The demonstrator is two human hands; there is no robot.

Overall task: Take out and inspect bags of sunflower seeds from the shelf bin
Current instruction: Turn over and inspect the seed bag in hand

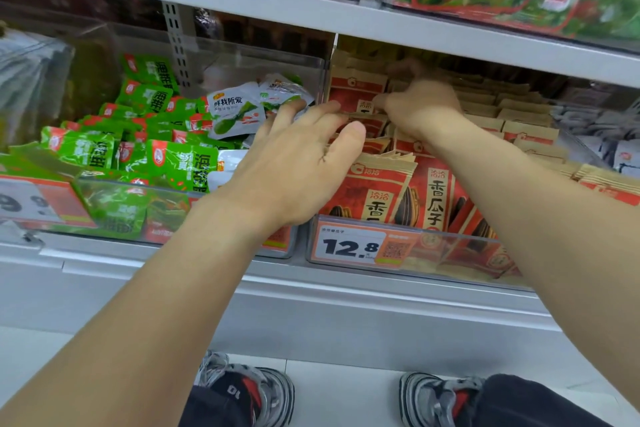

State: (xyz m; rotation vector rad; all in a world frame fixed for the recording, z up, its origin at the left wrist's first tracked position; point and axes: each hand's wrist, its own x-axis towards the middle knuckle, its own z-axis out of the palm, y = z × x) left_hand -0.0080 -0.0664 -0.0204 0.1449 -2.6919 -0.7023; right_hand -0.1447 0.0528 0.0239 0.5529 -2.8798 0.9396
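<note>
**Both hands in the sunflower seed bin**

Left hand [298, 163] spread wide and flat, fingers straight, palm down on the crinkled tops of the sunflower seed bags [384, 191]. Right hand [420, 107] further back in the same row, fingers curled down among the bag tops, thumb against a red-and-kraft bag [353, 94] standing just left of it; a firm hold on that bag, or only a touch, cannot be told through the blur.

Under and around both hands: flat paper-look pouches, tan at the serrated top seals, red below with dark striped seeds printed on them, packed upright in overlapping rows inside a clear plastic bin [485, 253] with a smooth straight front wall. Below the left wrist, clipped to that wall: an orange-and-white price tag [360, 248] reading 12.8.

Left of the left hand: a second clear bin [221, 55] heaped with glossy green packets [166, 163], small and crumpled, plus a white-and-green packet [235, 111] lying on top, close to the fingertips.

Beneath both forearms: a grey metal shelf edge [346, 295]. Further down: two grey sneakers [252, 388] with red accents on a pale floor.
</note>
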